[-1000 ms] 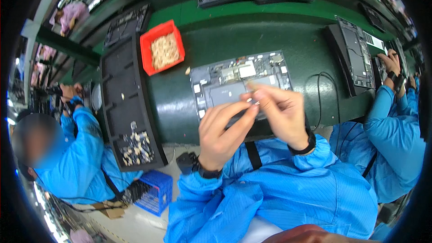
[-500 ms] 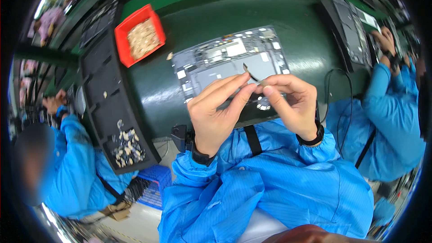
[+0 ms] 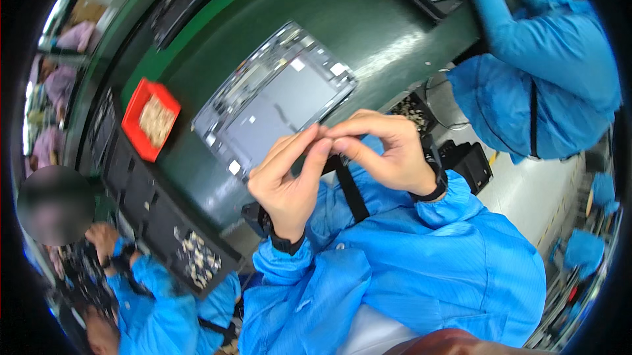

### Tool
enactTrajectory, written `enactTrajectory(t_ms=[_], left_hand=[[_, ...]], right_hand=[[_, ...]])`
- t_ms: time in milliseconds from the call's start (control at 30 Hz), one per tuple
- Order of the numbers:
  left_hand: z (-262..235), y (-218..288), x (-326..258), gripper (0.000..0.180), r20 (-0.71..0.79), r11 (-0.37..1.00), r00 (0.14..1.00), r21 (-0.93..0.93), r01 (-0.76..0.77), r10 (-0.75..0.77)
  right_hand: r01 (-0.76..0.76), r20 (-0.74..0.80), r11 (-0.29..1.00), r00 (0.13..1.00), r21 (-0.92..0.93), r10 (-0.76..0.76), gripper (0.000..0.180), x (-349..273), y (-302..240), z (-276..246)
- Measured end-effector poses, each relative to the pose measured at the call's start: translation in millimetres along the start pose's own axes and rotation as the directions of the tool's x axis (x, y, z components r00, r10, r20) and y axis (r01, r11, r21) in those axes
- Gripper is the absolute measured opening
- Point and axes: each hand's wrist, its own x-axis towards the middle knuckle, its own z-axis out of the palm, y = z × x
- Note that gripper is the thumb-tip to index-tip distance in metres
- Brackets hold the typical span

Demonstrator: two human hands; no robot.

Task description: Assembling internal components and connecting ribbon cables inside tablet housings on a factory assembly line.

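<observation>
Hands [image 3: 282,187] have drawn closer — fingertips [image 3: 320,148] meeting, wrists apart, near the laptop chassis [image 3: 266,108] — what they pinch, I cannot tell.

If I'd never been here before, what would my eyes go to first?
Probably the bright red bin of small pale pieces, to the left on the dark green table. Next, the grey opened device with its insides showing, lying at a slant in the upper middle. By its near edge, the left hand and right hand have their fingers close together; anything between them is too small to tell.
</observation>
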Motion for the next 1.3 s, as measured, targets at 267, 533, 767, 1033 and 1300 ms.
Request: enactTrajectory(t_ms=[267, 533, 767, 1033, 1300], left_hand=[[-4.0, 3.4, -16.2, 0.024, -0.035, 0.997, 0.998, 0.06, -0.041, 0.043], [-32.1, -7.4, -21.0, 0.024, -0.095, 0.995, 0.995, 0.083, 0.052, -0.044], [-62.8, -24.5, -2.9, 0.021, 0.0, 0.997, 0.998, 0.05, 0.062, -0.062], [-74.6, -22.2, 10.4, 0.014, -0.108, 0.947, 0.985, 0.307, -0.094, 0.133], [-100.1, -21.2, 22.9, 0.01, -0.442, 0.831, 0.891, 0.53, 0.167, 0.104]], right_hand=[[-0.14, 0.2, 0.989, 0.971, 0.052, 0.127, 0.02, 2.8, -1.5, -9.1], [-0.316, 0.452, 0.942, 0.861, 0.114, 0.234, 0.018, 33.1, 6.4, 1.8], [-0.406, 0.58, 0.91, 0.762, 0.083, 0.287, 0.015, 62.1, 15.9, 25.3], [-0.369, 0.613, 0.928, 0.747, 0.06, 0.257, 0.014, 79.1, 17.2, 49.1], [-0.548, 0.586, 0.767, 0.758, 0.333, 0.287, 0.024, 79.1, 29.8, 52.5]])
